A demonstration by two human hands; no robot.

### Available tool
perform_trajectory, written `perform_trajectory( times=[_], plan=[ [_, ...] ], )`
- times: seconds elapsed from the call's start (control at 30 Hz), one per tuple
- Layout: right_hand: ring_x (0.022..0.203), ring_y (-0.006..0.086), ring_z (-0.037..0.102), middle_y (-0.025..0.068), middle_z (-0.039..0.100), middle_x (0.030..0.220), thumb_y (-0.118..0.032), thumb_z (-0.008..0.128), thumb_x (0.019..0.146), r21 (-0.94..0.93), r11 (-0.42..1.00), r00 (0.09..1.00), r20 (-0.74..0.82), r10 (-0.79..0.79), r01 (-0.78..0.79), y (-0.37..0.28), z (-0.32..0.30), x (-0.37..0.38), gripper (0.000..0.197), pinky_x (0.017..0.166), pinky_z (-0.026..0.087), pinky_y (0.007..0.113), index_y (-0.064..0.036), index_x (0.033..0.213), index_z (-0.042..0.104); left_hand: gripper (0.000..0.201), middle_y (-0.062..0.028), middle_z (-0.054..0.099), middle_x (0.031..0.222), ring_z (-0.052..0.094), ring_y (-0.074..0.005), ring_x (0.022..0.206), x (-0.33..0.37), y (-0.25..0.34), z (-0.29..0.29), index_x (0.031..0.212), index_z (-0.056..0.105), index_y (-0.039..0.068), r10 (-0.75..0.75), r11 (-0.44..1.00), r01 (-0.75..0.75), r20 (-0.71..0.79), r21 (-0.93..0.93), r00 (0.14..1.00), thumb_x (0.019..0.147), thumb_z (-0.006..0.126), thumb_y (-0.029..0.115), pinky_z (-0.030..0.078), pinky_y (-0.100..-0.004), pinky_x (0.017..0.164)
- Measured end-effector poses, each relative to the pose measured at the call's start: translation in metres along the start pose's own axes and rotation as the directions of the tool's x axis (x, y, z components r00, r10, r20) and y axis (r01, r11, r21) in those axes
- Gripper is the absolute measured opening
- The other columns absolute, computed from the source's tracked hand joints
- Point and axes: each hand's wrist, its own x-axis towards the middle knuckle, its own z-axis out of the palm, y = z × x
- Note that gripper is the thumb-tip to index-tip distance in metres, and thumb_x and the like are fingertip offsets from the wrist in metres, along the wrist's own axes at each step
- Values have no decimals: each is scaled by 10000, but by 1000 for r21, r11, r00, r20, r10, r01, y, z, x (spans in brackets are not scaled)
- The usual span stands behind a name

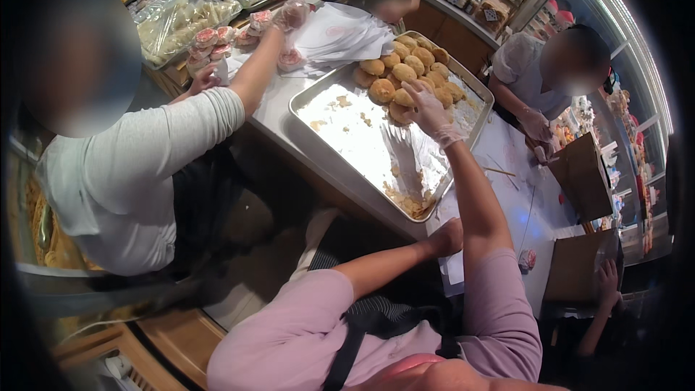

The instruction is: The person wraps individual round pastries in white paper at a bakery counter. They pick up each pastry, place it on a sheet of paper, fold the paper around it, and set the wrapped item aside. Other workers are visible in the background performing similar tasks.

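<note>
My right hand, in a clear glove, reaches over a large metal tray. Its fingers and thumb close around a round golden bun at the front of the heap. Several more buns are piled at the tray's far end. White lining paper with crumbs covers the rest of the tray. Below the tray's near corner, my left hand is curled above white paper sheets at the table edge. Whatever its fingers hold is hidden.
At left, a person in white handles red-and-white wrapped packets beside stacked white paper. Bagged goods lie behind. Another gloved person works at right, near cardboard boxes. A thin stick and a wrapped packet rest on the table.
</note>
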Motion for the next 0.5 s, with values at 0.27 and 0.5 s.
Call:
perform_trajectory(
  times=[0.27,0.5],
  plan=[
    [1121,345,535,158,571,1186,-146,691,727,90,983,975,169,143,-159,-21,22,12,474,976,437,368,-105,1192,605,556,-151,547,1310,480,-239,1255,5,35,-20,1283,529,18,-297,912,313,101,-265,950,805,730,219,365,-344,1041],
    [1000,297,593,144,620,1064,-42,691,758,417,900,962,272,11,-128,-85,-17,-68,429,886,480,335,-17,1173,586,245,-220,631,1059,552,-414,1039,0,-23,-3,1044,618,-3,-71,986,50,127,157,989,823,512,-17,445,-434,903]
  ],
)
